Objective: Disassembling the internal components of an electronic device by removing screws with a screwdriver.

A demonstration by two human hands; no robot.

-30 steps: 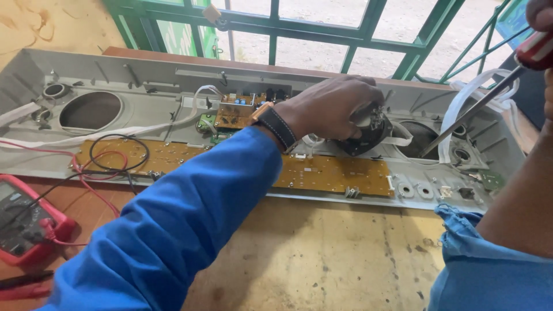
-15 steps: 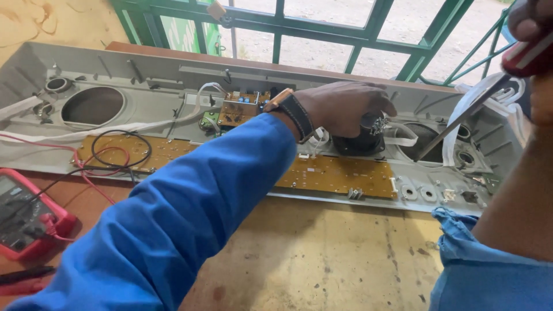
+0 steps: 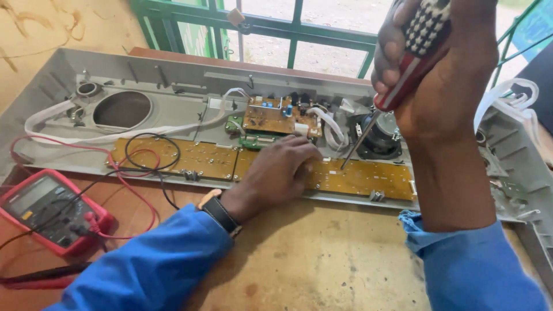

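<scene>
Left hand (image 3: 280, 170) flat, fingers loosely spread, pressing yellow board (image 3: 265, 167) steady, gripping nothing. Right hand (image 3: 438, 75) fisted round screwdriver (image 3: 403, 69), tip angled onto board beside speaker (image 3: 380, 138).

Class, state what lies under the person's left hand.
The left hand rests on a long yellow circuit board inside the grey casing. The board's parts beneath the palm are hidden.
</scene>
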